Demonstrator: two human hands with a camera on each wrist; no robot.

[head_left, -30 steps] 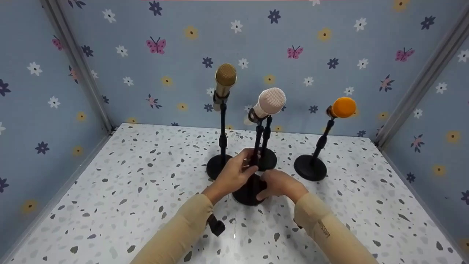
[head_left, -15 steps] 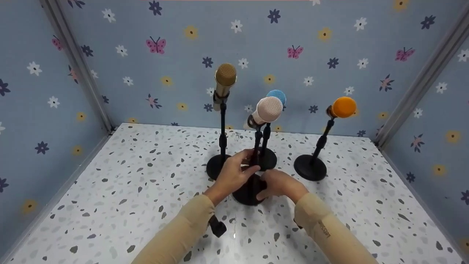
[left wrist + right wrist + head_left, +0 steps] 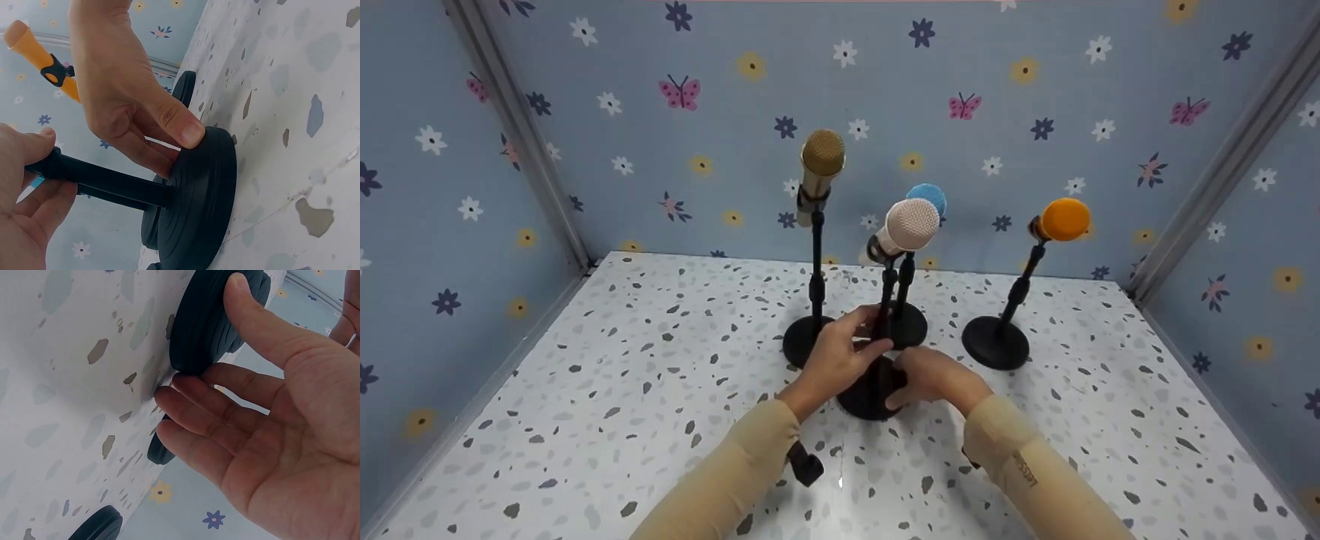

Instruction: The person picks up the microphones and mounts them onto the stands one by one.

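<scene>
A white microphone (image 3: 913,225) is clipped at a tilt on a black desk stand in the middle of the table. My left hand (image 3: 836,360) grips the stand's pole (image 3: 121,184) between thumb and fingers at the collar. Low on the right side, my right hand (image 3: 936,377) holds the round base (image 3: 862,397), thumb on top. In the right wrist view its fingertips (image 3: 183,382) reach the base's lower edge, close to the table. Directly behind, a blue microphone (image 3: 928,196) on a similar stand is partly hidden by the white one.
A gold microphone (image 3: 823,157) on a taller stand is just left of the hands. To the right stands an orange microphone (image 3: 1063,220). Flowered panels (image 3: 735,97) enclose the speckled table (image 3: 660,420) at the back and sides.
The white microphone dropped slightly as its pole got shorter, bringing the blue head behind it into view. Over the last half second, hands and stand have stayed almost still.
</scene>
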